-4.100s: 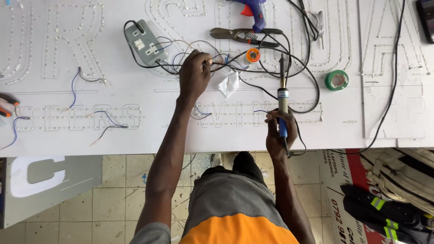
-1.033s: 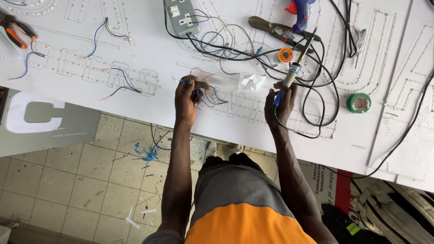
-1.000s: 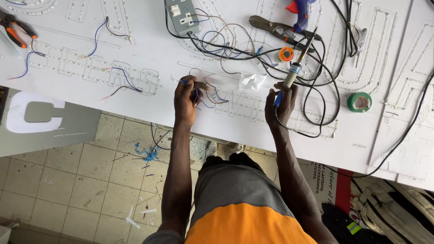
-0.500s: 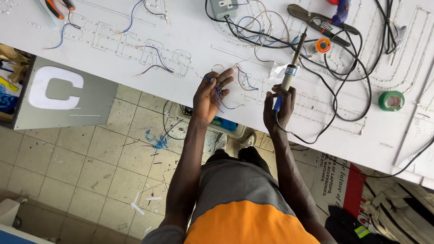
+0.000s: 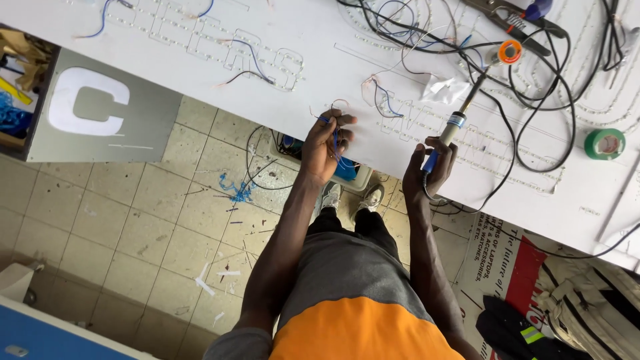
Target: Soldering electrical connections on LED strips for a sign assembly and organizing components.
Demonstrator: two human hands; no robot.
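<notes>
White sign board (image 5: 200,67) spans the top, tiled floor below. Left hand (image 5: 325,147) at the board's near edge, fingers pinched on thin blue wire (image 5: 335,141); the wire's far end is lost behind the palm. Right hand (image 5: 432,167) wrapped around the blue grip of a soldering iron (image 5: 457,120), tip pointing up toward an orange solder reel (image 5: 510,51); tip itself too fine to make out. Pliers (image 5: 513,13) cut off at top edge. Green tape roll (image 5: 605,143) well right.
</notes>
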